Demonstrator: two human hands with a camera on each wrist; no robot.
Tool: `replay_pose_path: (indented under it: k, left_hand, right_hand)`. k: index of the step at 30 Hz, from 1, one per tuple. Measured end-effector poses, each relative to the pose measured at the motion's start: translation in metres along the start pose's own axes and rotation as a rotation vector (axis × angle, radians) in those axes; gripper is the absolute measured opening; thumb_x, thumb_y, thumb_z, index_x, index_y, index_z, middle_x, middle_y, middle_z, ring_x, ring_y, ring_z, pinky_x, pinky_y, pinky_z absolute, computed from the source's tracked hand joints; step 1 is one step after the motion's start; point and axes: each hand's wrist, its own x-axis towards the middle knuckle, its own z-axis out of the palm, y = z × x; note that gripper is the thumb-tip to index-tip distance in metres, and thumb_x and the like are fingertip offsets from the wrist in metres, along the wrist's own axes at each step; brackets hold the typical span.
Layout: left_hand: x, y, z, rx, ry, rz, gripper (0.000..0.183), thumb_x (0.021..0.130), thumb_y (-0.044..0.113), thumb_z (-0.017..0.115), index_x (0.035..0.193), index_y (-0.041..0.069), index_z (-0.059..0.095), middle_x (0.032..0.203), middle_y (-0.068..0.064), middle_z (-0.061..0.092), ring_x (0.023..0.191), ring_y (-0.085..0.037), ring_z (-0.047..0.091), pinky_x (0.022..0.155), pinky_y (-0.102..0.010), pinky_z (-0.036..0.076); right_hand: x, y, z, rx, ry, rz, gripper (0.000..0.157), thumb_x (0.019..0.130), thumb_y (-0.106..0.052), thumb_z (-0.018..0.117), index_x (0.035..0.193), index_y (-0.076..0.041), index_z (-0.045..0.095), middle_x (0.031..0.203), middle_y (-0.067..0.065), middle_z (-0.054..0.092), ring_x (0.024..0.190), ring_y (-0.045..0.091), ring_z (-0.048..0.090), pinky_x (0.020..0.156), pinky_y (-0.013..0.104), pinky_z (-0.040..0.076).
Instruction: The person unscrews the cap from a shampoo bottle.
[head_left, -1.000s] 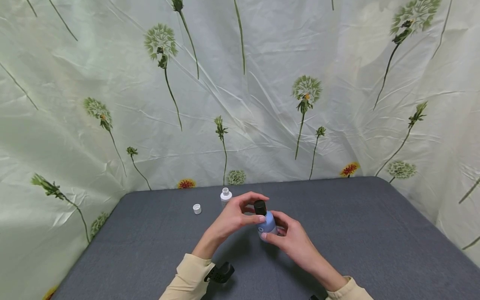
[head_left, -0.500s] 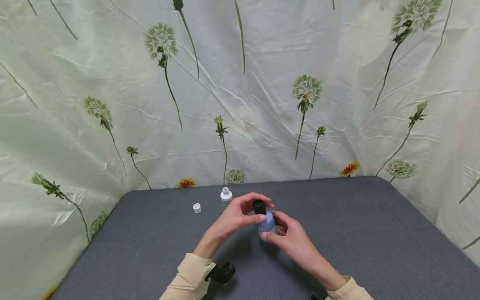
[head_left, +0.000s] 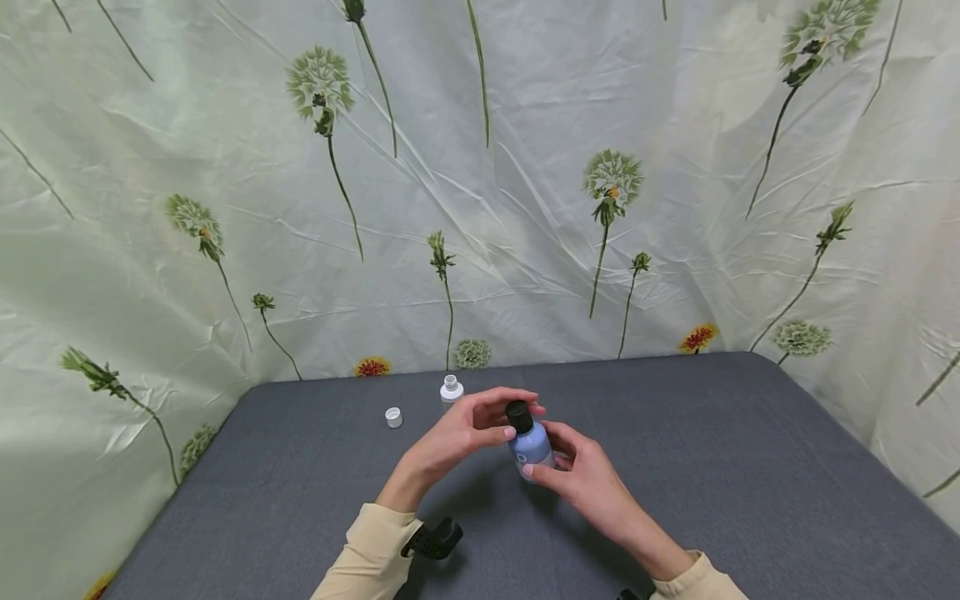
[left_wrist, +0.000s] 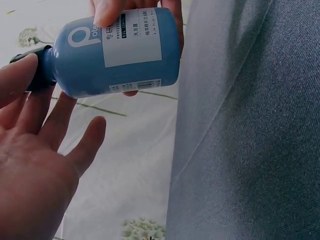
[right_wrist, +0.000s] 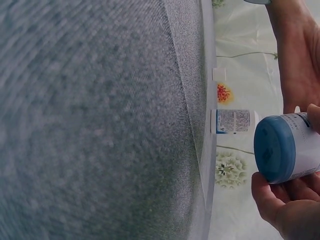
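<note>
A blue shampoo bottle (head_left: 531, 447) with a white label and a black cap (head_left: 518, 416) is held off the table in the head view. My right hand (head_left: 581, 475) grips its body, thumb in front and fingers behind. At the top, my left hand (head_left: 457, 433) pinches the black cap between thumb and fingers; the left wrist view shows that thumb lying on the cap (left_wrist: 37, 70). The bottle's blue base (right_wrist: 272, 150) faces the right wrist camera. Beyond my left hand stands a white bottle (head_left: 452, 389) with its neck uncovered, partly hidden by that hand.
A small white cap (head_left: 393, 417) lies left of the white bottle on the grey cloth-covered table (head_left: 720, 467). Behind the table's far edge hangs a pale curtain (head_left: 525, 208) with a flower print. Each wrist bears a black strap, and the sleeves are beige.
My left hand has shifted slightly left and its thumb has slid toward the cap's left side. The bottle's top leans a little further left. My right hand has stayed in place.
</note>
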Motion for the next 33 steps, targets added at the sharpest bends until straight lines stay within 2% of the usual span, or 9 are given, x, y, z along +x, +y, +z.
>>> replay_pose_path:
  k: [6, 10, 14, 19, 22, 27, 33]
  left_hand:
    - [0.0009, 0.0016, 0.001, 0.063, 0.093, -0.028, 0.04, 0.091, 0.007, 0.069, 0.13, 0.011, 0.062, 0.124, -0.01, 0.065, 0.117, -0.028, 0.059, 0.09, -0.038, 0.05]
    - [0.0012, 0.0029, 0.0014, 0.069, 0.128, -0.026, 0.039, 0.09, 0.006, 0.071, 0.127, 0.011, 0.063, 0.122, -0.01, 0.066, 0.114, -0.029, 0.061, 0.089, -0.039, 0.051]
    - [0.0007, 0.0048, 0.0015, 0.085, 0.144, -0.01, 0.043, 0.089, 0.008, 0.072, 0.13, 0.014, 0.061, 0.12, -0.01, 0.066, 0.111, -0.031, 0.061, 0.088, -0.04, 0.051]
    - [-0.0002, 0.0065, 0.0003, 0.19, 0.177, 0.02, 0.05, 0.09, 0.013, 0.073, 0.137, 0.022, 0.058, 0.12, -0.011, 0.066, 0.107, -0.026, 0.06, 0.083, -0.037, 0.048]
    - [-0.0005, 0.007, -0.0005, 0.225, 0.193, 0.031, 0.047, 0.091, 0.014, 0.072, 0.136, 0.021, 0.06, 0.12, -0.012, 0.066, 0.102, -0.026, 0.06, 0.081, -0.036, 0.048]
    - [-0.0008, 0.0074, -0.0013, 0.203, 0.212, 0.037, 0.04, 0.092, 0.013, 0.071, 0.131, 0.019, 0.064, 0.117, -0.008, 0.065, 0.093, -0.029, 0.062, 0.081, -0.036, 0.051]
    - [-0.0008, 0.0074, -0.0019, 0.177, 0.228, 0.032, 0.037, 0.091, 0.01, 0.071, 0.128, 0.016, 0.065, 0.116, -0.01, 0.066, 0.095, -0.029, 0.062, 0.083, -0.038, 0.051]
  right_hand:
    - [-0.0012, -0.0014, 0.0003, 0.011, -0.006, -0.004, 0.054, 0.083, -0.02, 0.08, 0.131, -0.007, 0.058, 0.124, 0.012, 0.062, 0.112, 0.023, 0.061, 0.093, 0.041, 0.05]
    - [-0.0011, -0.0017, 0.0005, -0.005, -0.005, 0.016, 0.054, 0.083, -0.022, 0.081, 0.13, -0.008, 0.059, 0.124, 0.011, 0.062, 0.115, 0.024, 0.059, 0.095, 0.044, 0.049]
    - [-0.0011, -0.0012, 0.0009, -0.009, -0.008, 0.027, 0.055, 0.082, -0.021, 0.081, 0.13, -0.007, 0.058, 0.124, 0.012, 0.062, 0.115, 0.025, 0.059, 0.094, 0.044, 0.049]
    - [-0.0004, -0.0008, 0.0015, -0.026, -0.004, 0.031, 0.055, 0.082, -0.022, 0.082, 0.13, -0.008, 0.058, 0.124, 0.011, 0.062, 0.116, 0.025, 0.059, 0.097, 0.047, 0.047]
    - [-0.0002, -0.0012, 0.0017, -0.033, 0.002, 0.037, 0.055, 0.081, -0.022, 0.082, 0.129, -0.008, 0.059, 0.123, 0.01, 0.063, 0.117, 0.025, 0.058, 0.098, 0.049, 0.045]
    - [-0.0003, -0.0017, 0.0023, -0.039, 0.012, 0.019, 0.055, 0.081, -0.022, 0.083, 0.128, -0.007, 0.06, 0.122, 0.009, 0.064, 0.117, 0.025, 0.058, 0.099, 0.05, 0.045]
    - [-0.001, -0.0021, 0.0025, -0.038, 0.021, 0.001, 0.054, 0.081, -0.021, 0.082, 0.127, -0.006, 0.06, 0.121, 0.009, 0.064, 0.117, 0.025, 0.059, 0.097, 0.05, 0.045]
